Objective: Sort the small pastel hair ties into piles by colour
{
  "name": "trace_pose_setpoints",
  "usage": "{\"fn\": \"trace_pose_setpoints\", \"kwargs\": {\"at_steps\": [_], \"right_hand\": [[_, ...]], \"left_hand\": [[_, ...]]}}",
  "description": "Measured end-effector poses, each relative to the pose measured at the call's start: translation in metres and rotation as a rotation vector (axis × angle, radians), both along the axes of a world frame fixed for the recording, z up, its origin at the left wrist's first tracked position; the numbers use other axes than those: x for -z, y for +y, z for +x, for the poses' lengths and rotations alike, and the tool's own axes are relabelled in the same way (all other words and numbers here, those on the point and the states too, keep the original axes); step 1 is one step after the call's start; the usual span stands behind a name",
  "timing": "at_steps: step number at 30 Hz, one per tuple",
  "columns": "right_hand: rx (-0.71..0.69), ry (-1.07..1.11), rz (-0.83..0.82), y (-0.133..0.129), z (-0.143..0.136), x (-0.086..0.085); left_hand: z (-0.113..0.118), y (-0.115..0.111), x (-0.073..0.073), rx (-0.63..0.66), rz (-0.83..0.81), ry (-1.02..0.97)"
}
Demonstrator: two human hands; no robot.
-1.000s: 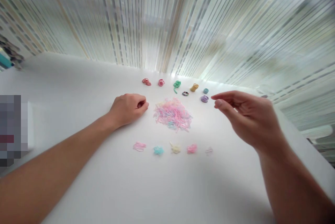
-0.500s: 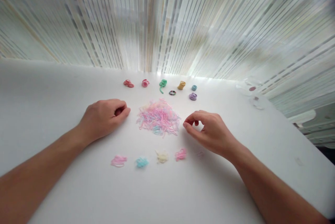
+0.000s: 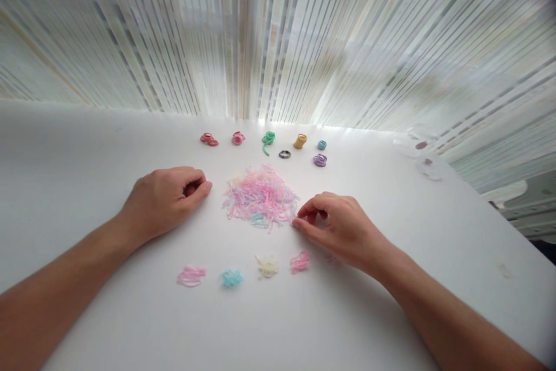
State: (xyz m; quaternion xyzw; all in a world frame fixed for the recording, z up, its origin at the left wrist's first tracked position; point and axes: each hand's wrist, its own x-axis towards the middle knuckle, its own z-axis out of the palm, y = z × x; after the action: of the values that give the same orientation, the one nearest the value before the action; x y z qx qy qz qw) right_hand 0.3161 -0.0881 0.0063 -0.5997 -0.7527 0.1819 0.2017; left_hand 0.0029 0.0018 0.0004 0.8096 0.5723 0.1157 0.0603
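A loose pile of thin pastel elastic bands (image 3: 263,194), mostly pink with some pale blue, lies in the middle of the white table (image 3: 243,330). My right hand (image 3: 339,226) is at the pile's lower right edge, thumb and forefinger tips brought together in a pinch; anything between them is too small to make out. To the left of the pile rests my left hand (image 3: 167,200), its fingers curled in and thumb against them, with nothing seen in it. Nearer to me are small heaps of bands: light pink (image 3: 191,275), turquoise (image 3: 231,278), cream (image 3: 266,267) and brighter pink (image 3: 299,262).
Behind the pile lie coiled bands in red (image 3: 209,139), pink (image 3: 238,138), green (image 3: 268,139), yellow (image 3: 299,141), blue (image 3: 322,144) and purple (image 3: 320,160), plus a multicoloured ring (image 3: 284,154). Clear round items (image 3: 430,168) sit far right. A striped curtain (image 3: 243,35) hangs behind.
My right hand has moved left and slightly toward me, its fingertips now at the pile's edge. My left hand keeps the same curled pose; the view has shifted a little.
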Motion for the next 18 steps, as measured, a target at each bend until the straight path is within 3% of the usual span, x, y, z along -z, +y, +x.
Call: {"fn": "trace_pose_setpoints", "kwargs": {"at_steps": [9, 18], "right_hand": [[0.016, 0.028, 0.025, -0.001, -0.0037, 0.003], [0.034, 0.088, -0.07, 0.001, 0.0003, 0.0049]], "left_hand": [[0.0005, 0.0002, -0.0012, -0.008, -0.012, 0.001], [0.0017, -0.0005, -0.0026, -0.017, -0.016, 0.002]]}}
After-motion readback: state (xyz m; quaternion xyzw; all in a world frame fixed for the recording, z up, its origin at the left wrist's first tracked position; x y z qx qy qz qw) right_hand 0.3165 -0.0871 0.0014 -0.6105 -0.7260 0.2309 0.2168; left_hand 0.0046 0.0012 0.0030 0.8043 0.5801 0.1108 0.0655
